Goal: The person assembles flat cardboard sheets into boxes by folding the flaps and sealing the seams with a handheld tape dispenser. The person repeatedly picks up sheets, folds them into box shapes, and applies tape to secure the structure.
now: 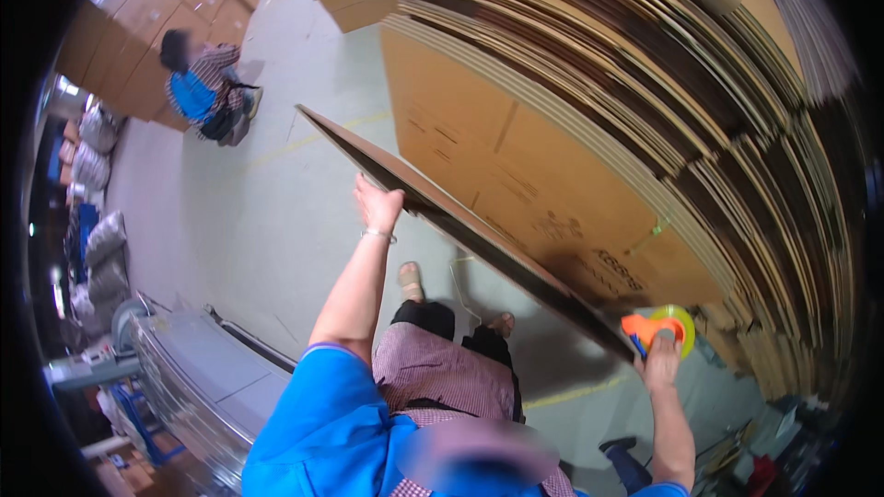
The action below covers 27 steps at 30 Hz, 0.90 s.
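Working remotely, I have a flattened cardboard carton (506,258) tilted beside a carton stack (534,152); it looks light and stiff, best held by opposite edges. My left hand (378,206) lies open against it; my right hand (660,368) grips an orange tape dispenser (648,326).

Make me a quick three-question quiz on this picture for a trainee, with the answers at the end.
1. Short answer: what tool is in the right hand?
2. True or false: the left hand is at the edge of the tilted cardboard sheet.
3. Multiple choice: what colour is the vest on the co-worker near the stacked boxes?
a) red
b) blue
c) green

Key:
1. An orange tape dispenser.
2. True.
3. b
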Tool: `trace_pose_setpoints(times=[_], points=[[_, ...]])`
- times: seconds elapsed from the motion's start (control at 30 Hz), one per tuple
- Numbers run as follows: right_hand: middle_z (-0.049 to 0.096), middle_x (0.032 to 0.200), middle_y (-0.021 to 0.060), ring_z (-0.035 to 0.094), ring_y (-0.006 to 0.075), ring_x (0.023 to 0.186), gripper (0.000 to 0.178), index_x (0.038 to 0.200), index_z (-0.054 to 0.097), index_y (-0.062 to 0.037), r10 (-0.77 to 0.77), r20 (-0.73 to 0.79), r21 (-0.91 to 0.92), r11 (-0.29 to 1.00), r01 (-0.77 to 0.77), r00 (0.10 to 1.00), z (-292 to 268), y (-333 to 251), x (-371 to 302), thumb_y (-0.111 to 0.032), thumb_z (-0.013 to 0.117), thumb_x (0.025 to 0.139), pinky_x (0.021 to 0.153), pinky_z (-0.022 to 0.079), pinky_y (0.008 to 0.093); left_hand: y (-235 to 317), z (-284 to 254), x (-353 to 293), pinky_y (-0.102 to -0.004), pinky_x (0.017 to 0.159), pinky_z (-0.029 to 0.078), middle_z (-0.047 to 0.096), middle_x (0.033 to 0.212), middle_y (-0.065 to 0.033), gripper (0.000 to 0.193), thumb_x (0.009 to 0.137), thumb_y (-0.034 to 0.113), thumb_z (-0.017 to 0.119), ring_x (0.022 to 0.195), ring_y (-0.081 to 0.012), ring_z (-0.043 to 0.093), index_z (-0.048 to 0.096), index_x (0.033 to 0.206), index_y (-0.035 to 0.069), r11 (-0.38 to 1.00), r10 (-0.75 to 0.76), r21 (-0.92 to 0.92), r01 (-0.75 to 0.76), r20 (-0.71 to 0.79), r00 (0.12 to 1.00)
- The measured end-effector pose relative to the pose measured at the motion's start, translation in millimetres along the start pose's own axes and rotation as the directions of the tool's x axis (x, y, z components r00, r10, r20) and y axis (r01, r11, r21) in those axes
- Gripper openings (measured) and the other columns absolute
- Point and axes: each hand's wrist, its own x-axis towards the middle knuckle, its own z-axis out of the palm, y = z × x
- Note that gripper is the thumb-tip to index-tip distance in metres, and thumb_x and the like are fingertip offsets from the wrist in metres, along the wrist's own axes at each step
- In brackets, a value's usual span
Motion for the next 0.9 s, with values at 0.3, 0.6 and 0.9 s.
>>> trace_pose_setpoints(times=[0.3, 0.6, 0.9], points=[[0.06, 0.091, 0.0186, 0.057, 0.0343, 0.09, 0.05, 0.092, 0.054, -0.001, 0.159, 0.033, -0.063, 0.986, -0.157, 0.987, -116, -148, -44, -0.024, 0.078, 0.054, 0.09, 0.038, 0.0463, -151, -83, 185, -0.034, 0.059, 0.051, 0.063, 0.088, -0.0121, 0.041, 0.073, -0.004, 0.055, 0.075, -0.0214, 0.062, 0.054, 0.113, 0.001, 0.779, -0.132, -0.561, 0.278, 0.288, 0.949], [0.062, 0.075, 0.0158, 0.061, 0.034, 0.075, 0.042, 0.084, 0.056, -0.0024, 0.045, -0.081, 0.038, 0.998, -0.042, 0.996, -200, -387, 140, -0.029, 0.077, 0.059, 0.089, 0.042, 0.0448, -335, -356, 350, -0.0316, 0.045, 0.045, 0.061, 0.076, -0.0086, 0.05, 0.066, -0.013, 0.049, 0.056, -0.0174, 0.058, 0.053, 0.113, 0.004, 0.826, -0.136, -0.509, 0.24, 0.234, 0.963], [0.066, 0.077, 0.0185, 0.065, 0.0331, 0.077, 0.035, 0.081, 0.062, -0.0029, -0.056, -0.051, 0.139, 0.988, 0.062, 0.997, -264, -638, 404, -0.032, 0.068, 0.064, 0.084, 0.047, 0.0412, -508, -538, 402, -0.022, 0.054, 0.043, 0.063, 0.105, -0.0042, 0.07, 0.063, -0.015, 0.041, 0.074, -0.0115, 0.057, 0.053, 0.13, 0.005, 0.882, -0.279, -0.384, 0.274, 0.044, 0.959]])
